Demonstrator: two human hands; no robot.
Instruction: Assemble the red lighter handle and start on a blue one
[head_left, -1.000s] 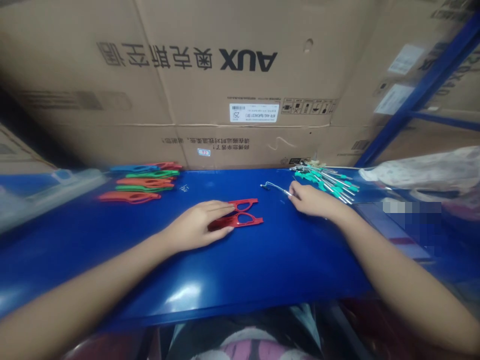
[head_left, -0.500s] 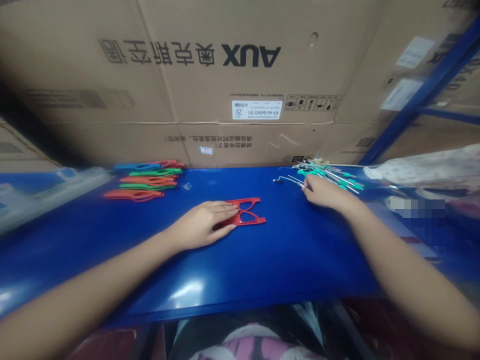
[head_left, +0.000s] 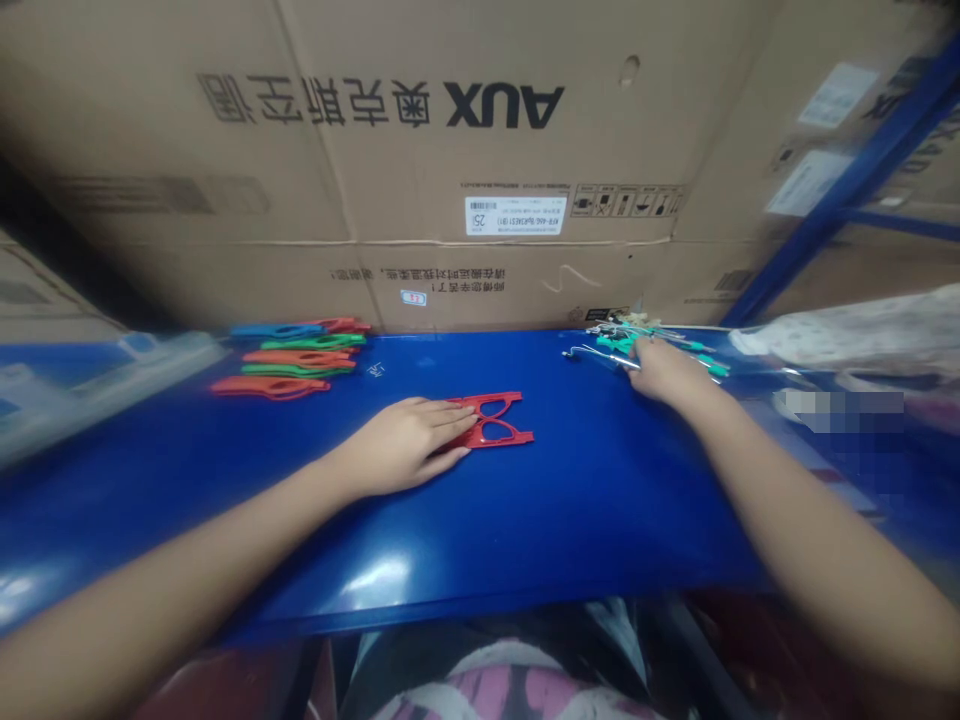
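My left hand [head_left: 409,440] lies nearly flat over the left part of two red plastic pieces [head_left: 501,434], fingers stretched out. These pieces have rounded openings and lie side by side on the blue table; their left ends are hidden under the hand. My right hand [head_left: 667,372] is closed at the front of a heap of thin metal rods with teal parts [head_left: 637,328]. A thin metal rod [head_left: 616,358] with a bent wire end sticks out leftward from its fingers. Part of the heap is hidden behind this hand.
Several blue, green and orange-red plastic pieces [head_left: 300,358] lie stacked at the left, with small pale bits [head_left: 376,370] beside them. A large cardboard box [head_left: 420,215] stands behind the blue table [head_left: 540,530]. Whitish plastic bags [head_left: 847,325] lie at the right.
My right hand has moved a little to the right, and the thin metal rod has shifted right with it. My left hand stays on the red pieces.
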